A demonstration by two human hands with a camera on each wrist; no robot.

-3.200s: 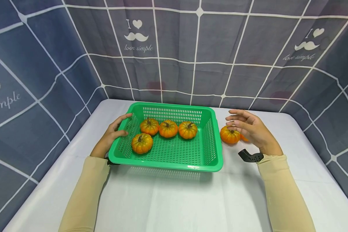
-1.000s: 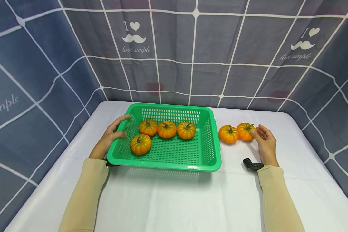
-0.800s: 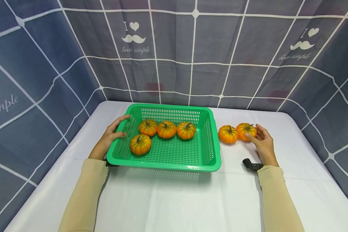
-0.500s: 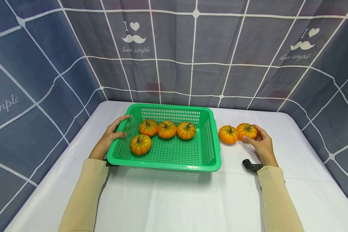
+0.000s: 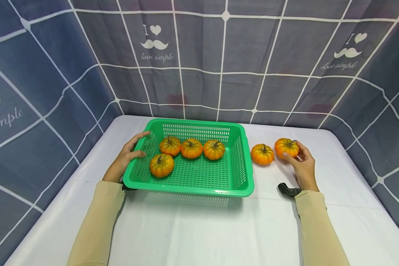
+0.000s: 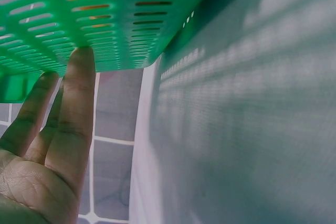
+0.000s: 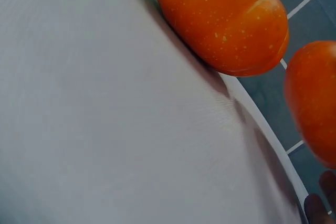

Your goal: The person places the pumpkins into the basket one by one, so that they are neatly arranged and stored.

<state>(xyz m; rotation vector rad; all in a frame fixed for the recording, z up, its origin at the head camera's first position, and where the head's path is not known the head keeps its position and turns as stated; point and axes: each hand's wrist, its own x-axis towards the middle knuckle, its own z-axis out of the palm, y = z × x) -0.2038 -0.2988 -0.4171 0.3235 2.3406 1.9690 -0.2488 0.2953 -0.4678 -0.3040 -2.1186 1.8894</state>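
My left hand holds the left rim of a green plastic basket, thumb and index finger over the edge. In the left wrist view, other fingers lie straight against the slotted outer wall. Several small orange pumpkins sit inside, one in front of a row. Right of the basket, my right hand pinches a pumpkin by its side, thumb in front. The right wrist view shows this held pumpkin raised off the cloth, with fingertips below it. Another pumpkin stands between it and the basket.
A white cloth covers the table. Dark checked curtains hang behind and at both sides, close to the table's edges. A black wrist strap piece juts out beside the right wrist.
My right hand has come to the far right pumpkin, taken hold of it and moved it up and slightly right, apart from its neighbour. The left hand and basket stay put.
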